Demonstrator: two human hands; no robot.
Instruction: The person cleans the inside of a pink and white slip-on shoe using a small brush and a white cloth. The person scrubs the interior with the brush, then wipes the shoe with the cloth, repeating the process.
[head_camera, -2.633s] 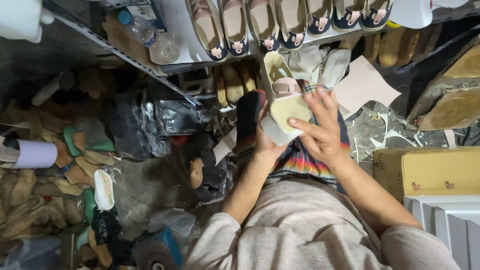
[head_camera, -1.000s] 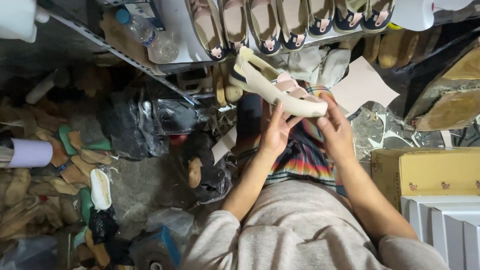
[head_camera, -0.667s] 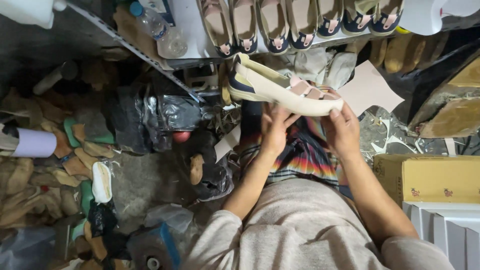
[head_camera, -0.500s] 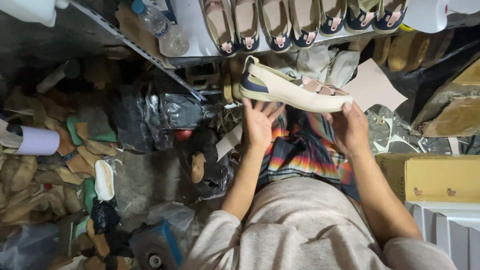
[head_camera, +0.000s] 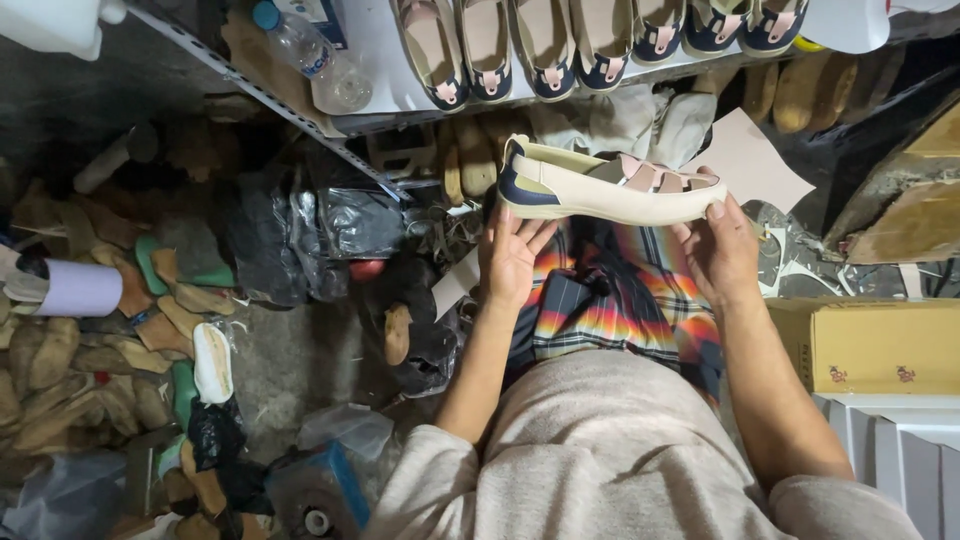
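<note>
Head camera, looking straight down: the left hand (head_camera: 512, 262) has its fingers spread and lying up against the underside of a cream shoe (head_camera: 610, 188) near its navy heel, fingertips touching the sole, so the hand props the shoe rather than wrapping it. The right hand (head_camera: 722, 255) pinches the toe end, thumb on the side of the toe and the other fingers curled behind it, clamped on the shoe. Between the two hands the shoe lies level on its side, heel toward the person's left, toe toward the right, with pink straps across its upper; it is held in the air above the lap, clear of everything around it. Under it lies a plaid cloth (head_camera: 610, 300) in orange, blue and dark bands over the person's knees, and nearer the camera the grey sweater (head_camera: 600, 450) fills the lower middle. Beyond the shoe, a white shelf (head_camera: 385, 60) carries a row of matching shoes (head_camera: 560, 40) with navy and pink toes, and a clear plastic bottle (head_camera: 310, 50) with a blue cap lies on the shelf's left end. On the person's right sits a cardboard box (head_camera: 870, 345). On the left the floor is heaped with tan shoe lasts (head_camera: 60, 360), a pale roll (head_camera: 80, 288), black plastic bags (head_camera: 300, 240) and a white sole (head_camera: 212, 362).
</note>
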